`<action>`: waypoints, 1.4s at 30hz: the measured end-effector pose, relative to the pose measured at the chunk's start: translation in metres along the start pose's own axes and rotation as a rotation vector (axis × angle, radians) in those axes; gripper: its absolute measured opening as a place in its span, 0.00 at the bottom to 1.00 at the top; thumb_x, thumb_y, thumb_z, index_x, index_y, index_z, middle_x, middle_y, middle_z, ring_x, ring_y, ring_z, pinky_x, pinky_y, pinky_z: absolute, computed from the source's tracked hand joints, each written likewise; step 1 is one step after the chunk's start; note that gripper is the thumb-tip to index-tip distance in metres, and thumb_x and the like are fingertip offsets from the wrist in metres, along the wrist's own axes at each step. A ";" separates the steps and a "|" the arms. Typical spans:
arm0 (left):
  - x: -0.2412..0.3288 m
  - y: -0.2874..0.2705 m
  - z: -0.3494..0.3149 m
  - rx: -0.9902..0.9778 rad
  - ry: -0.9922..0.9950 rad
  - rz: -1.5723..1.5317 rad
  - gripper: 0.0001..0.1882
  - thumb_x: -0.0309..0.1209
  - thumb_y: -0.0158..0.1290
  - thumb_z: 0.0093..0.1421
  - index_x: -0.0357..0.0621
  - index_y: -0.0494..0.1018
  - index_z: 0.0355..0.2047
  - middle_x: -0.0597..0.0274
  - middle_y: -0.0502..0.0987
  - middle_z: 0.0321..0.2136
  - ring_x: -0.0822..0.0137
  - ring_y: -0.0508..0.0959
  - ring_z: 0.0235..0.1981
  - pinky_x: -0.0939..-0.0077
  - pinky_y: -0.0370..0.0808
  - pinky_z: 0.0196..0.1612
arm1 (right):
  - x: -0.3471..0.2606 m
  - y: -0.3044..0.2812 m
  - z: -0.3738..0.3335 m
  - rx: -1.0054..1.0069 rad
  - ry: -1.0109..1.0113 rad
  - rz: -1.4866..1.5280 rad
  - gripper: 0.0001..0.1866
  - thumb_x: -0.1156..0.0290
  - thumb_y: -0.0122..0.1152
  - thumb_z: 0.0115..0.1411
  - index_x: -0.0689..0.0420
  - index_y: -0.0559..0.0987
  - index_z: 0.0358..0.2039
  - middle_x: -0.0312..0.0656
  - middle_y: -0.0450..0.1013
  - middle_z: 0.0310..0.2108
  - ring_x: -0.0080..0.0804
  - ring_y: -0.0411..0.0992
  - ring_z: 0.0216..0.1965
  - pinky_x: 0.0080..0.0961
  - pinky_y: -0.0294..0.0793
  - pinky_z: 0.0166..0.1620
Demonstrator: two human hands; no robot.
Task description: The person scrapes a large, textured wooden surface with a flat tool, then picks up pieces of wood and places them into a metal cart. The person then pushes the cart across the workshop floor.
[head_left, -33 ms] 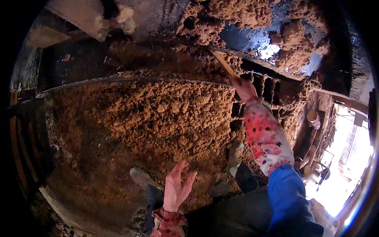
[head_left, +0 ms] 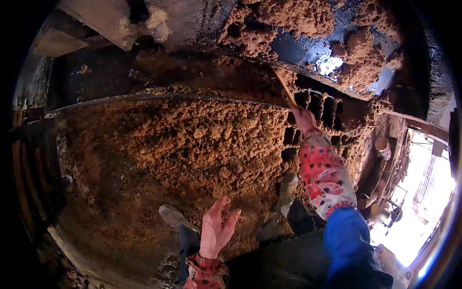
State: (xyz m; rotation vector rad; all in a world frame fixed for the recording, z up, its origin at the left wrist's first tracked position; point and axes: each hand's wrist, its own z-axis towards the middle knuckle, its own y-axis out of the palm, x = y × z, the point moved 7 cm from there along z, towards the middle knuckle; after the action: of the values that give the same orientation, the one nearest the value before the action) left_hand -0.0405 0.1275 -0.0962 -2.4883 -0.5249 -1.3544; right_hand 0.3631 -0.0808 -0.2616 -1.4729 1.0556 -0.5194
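Note:
My right hand (head_left: 304,119) is closed around the near end of a flat, light wooden stick (head_left: 285,85). The stick's far end rests at the edge of a dark trough (head_left: 202,72), below a ledge with clumps on it. In front of me lies a wide spread of crumbly orange-brown material (head_left: 211,139), which looks like damp sawdust or mash. My left hand (head_left: 217,229) hangs over its near edge, fingers apart and slightly bent, holding nothing.
Dark slots (head_left: 315,106) open beside my right hand. More brown clumps (head_left: 298,17) lie on a shiny surface at the far right. My shoes (head_left: 171,216) stand in the near part of the spread. A bright doorway (head_left: 414,192) is at the right.
My right hand has shifted slightly right and nearer, and the stick with it. The stick now shows a narrower side. My left hand stays in place.

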 end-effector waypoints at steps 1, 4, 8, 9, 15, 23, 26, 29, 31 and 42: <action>0.002 -0.003 0.002 -0.003 0.001 0.031 0.25 0.34 0.54 0.59 0.31 0.63 0.52 0.49 0.75 0.36 0.63 0.75 0.35 0.67 0.75 0.38 | 0.007 0.004 -0.003 -0.120 0.231 -0.003 0.26 0.42 0.43 0.59 0.45 0.74 0.49 0.50 0.74 0.28 0.51 0.73 0.35 0.43 0.71 0.37; -0.016 -0.005 -0.002 -0.013 -0.107 -0.060 0.25 0.34 0.54 0.58 0.32 0.64 0.52 0.49 0.75 0.37 0.63 0.76 0.34 0.68 0.75 0.38 | 0.040 -0.009 -0.029 -0.242 0.538 0.217 0.27 0.44 0.50 0.58 0.55 0.76 0.44 0.45 0.73 0.26 0.43 0.73 0.30 0.39 0.70 0.30; -0.001 -0.017 0.001 0.008 -0.020 0.064 0.24 0.32 0.55 0.57 0.32 0.64 0.51 0.47 0.76 0.38 0.60 0.78 0.37 0.69 0.74 0.38 | 0.015 -0.041 -0.078 -0.252 0.749 0.528 0.27 0.45 0.52 0.59 0.60 0.77 0.36 0.41 0.73 0.25 0.32 0.73 0.23 0.32 0.72 0.24; -0.001 -0.018 0.003 -0.005 -0.036 0.044 0.24 0.32 0.55 0.57 0.31 0.65 0.51 0.47 0.76 0.38 0.59 0.78 0.37 0.69 0.74 0.38 | -0.004 -0.050 -0.088 -0.331 0.746 0.577 0.25 0.48 0.52 0.59 0.59 0.75 0.40 0.41 0.73 0.28 0.31 0.73 0.25 0.31 0.74 0.26; -0.013 -0.026 -0.006 0.047 -0.095 -0.139 0.23 0.32 0.56 0.56 0.30 0.66 0.48 0.46 0.76 0.37 0.55 0.77 0.38 0.69 0.74 0.41 | -0.137 -0.074 -0.087 -0.535 0.160 0.283 0.27 0.51 0.48 0.62 0.62 0.71 0.50 0.49 0.74 0.33 0.36 0.73 0.32 0.34 0.70 0.38; -0.021 -0.062 -0.023 0.242 0.069 -0.026 0.24 0.33 0.57 0.55 0.30 0.67 0.48 0.43 0.76 0.35 0.50 0.77 0.35 0.69 0.73 0.40 | -0.411 -0.046 0.023 -0.424 -0.446 -0.155 0.28 0.58 0.50 0.56 0.51 0.65 0.57 0.54 0.70 0.38 0.50 0.70 0.42 0.40 0.69 0.46; -0.014 -0.084 -0.026 0.228 -0.022 -0.124 0.24 0.33 0.57 0.54 0.30 0.67 0.47 0.42 0.75 0.34 0.50 0.77 0.33 0.69 0.74 0.37 | -0.500 -0.020 0.039 -0.513 -0.466 -0.344 0.29 0.56 0.48 0.56 0.43 0.61 0.59 0.57 0.65 0.46 0.57 0.67 0.47 0.45 0.68 0.49; -0.007 -0.104 -0.032 0.282 0.043 -0.144 0.24 0.33 0.57 0.54 0.29 0.67 0.48 0.42 0.75 0.35 0.50 0.77 0.33 0.69 0.74 0.35 | -0.540 0.019 0.061 -0.428 -0.545 -0.481 0.27 0.58 0.47 0.56 0.42 0.62 0.58 0.58 0.64 0.48 0.59 0.66 0.48 0.48 0.68 0.50; -0.003 -0.113 -0.035 0.233 0.005 -0.209 0.24 0.33 0.57 0.54 0.29 0.67 0.48 0.40 0.75 0.36 0.51 0.78 0.35 0.69 0.74 0.35 | -0.537 0.022 0.065 -0.421 -0.525 -0.590 0.25 0.60 0.47 0.56 0.43 0.63 0.56 0.58 0.65 0.46 0.59 0.66 0.48 0.48 0.68 0.49; -0.002 -0.117 -0.037 0.232 -0.123 -0.262 0.23 0.31 0.57 0.54 0.32 0.68 0.48 0.50 0.77 0.31 0.64 0.75 0.28 0.72 0.71 0.32 | -0.333 -0.028 0.060 -0.773 -0.490 -0.756 0.26 0.67 0.48 0.53 0.50 0.64 0.56 0.54 0.72 0.39 0.50 0.71 0.41 0.42 0.72 0.44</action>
State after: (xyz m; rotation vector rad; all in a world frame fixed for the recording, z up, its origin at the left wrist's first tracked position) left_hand -0.1196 0.2186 -0.0719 -2.3826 -1.0054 -1.1514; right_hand 0.2576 0.2272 -0.1639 -2.5472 0.2576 -0.2229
